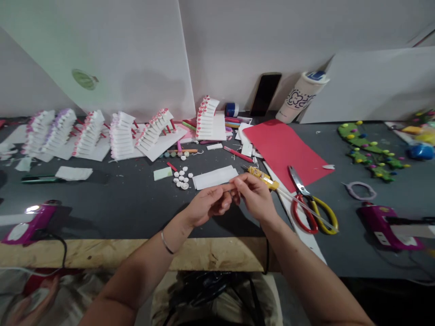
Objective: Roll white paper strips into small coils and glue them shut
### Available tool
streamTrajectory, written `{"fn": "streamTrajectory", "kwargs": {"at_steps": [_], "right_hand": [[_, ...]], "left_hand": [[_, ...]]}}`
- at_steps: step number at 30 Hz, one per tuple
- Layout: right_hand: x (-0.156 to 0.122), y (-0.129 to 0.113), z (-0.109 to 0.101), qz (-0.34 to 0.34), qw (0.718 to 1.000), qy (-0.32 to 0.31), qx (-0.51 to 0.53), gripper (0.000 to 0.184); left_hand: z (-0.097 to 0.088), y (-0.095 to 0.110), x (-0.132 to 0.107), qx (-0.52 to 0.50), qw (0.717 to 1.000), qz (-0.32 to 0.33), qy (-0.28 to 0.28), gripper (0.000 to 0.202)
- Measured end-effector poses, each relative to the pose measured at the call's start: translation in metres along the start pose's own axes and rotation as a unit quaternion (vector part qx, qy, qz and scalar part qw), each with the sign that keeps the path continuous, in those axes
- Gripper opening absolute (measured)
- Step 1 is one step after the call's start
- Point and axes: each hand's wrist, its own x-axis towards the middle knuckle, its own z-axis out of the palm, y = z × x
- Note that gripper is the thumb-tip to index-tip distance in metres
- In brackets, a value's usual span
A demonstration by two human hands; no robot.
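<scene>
My left hand (210, 204) and my right hand (253, 195) meet above the front of the dark table, fingertips pinched together. Whatever lies between the fingers is too small or hidden to make out. Just beyond them are white paper strips (215, 178) and a cluster of small round white pieces (181, 178). A yellow tool (263, 177), perhaps a glue gun, lies by the right hand's knuckles, a thin clear stick (306, 209) trailing from it. Scissors with red and yellow handles (307, 203) rest to the right of that hand.
Several stepped white paper models (154, 131) stand along the back. Red sheet (282, 149), phone (266, 94) and tumbler (299, 97) are at the back right. Purple devices (387, 226) flank both sides. Another person's hand (37, 301) shows at lower left, below the wooden edge (217, 253).
</scene>
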Motion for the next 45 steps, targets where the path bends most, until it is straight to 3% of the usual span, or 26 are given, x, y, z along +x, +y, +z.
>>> {"fn": "streamTrajectory", "kwargs": {"at_steps": [5, 10, 14, 17, 19, 21, 24, 27, 29, 36, 45], "right_hand": [[0.006, -0.001, -0.004, 0.050, 0.995, -0.038, 0.075, 0.030], [0.006, 0.001, -0.004, 0.043, 0.994, -0.057, 0.079, 0.030], [0.004, 0.006, -0.005, -0.038, 0.998, 0.003, -0.044, 0.026], [0.005, 0.006, -0.008, -0.134, 0.977, 0.082, -0.145, 0.016], [0.006, 0.005, -0.011, -0.154, 0.967, 0.123, -0.160, 0.013], [0.008, 0.005, -0.012, -0.129, 0.974, 0.140, -0.124, 0.015], [0.010, 0.005, -0.012, -0.058, 0.990, 0.129, 0.011, 0.029], [0.013, 0.003, -0.013, 0.005, 0.986, 0.100, 0.136, 0.039], [0.014, 0.000, -0.014, 0.041, 0.980, 0.084, 0.177, 0.034], [0.015, -0.004, -0.016, 0.107, 0.968, 0.051, 0.221, 0.035], [0.012, -0.004, -0.012, 0.072, 0.981, 0.026, 0.178, 0.047]], "left_hand": [[0.002, 0.005, -0.001, -0.032, 0.999, 0.008, -0.001, 0.048], [0.003, 0.010, -0.001, -0.047, 0.998, 0.026, 0.012, 0.045], [0.001, 0.007, -0.001, -0.051, 0.999, 0.017, -0.006, 0.045], [0.000, 0.008, -0.002, -0.063, 0.998, 0.016, -0.024, 0.046], [0.001, 0.010, -0.002, -0.074, 0.997, 0.018, -0.029, 0.048], [0.000, 0.011, -0.002, -0.081, 0.996, 0.022, -0.030, 0.049], [-0.001, 0.011, -0.001, -0.086, 0.996, 0.025, -0.030, 0.048], [-0.003, 0.009, 0.000, -0.087, 0.996, 0.023, -0.023, 0.047], [-0.004, 0.008, 0.000, -0.091, 0.995, 0.024, -0.019, 0.048], [-0.004, 0.008, -0.001, -0.106, 0.994, 0.022, -0.018, 0.049], [-0.003, 0.008, 0.001, -0.107, 0.994, 0.029, -0.010, 0.045]]}}
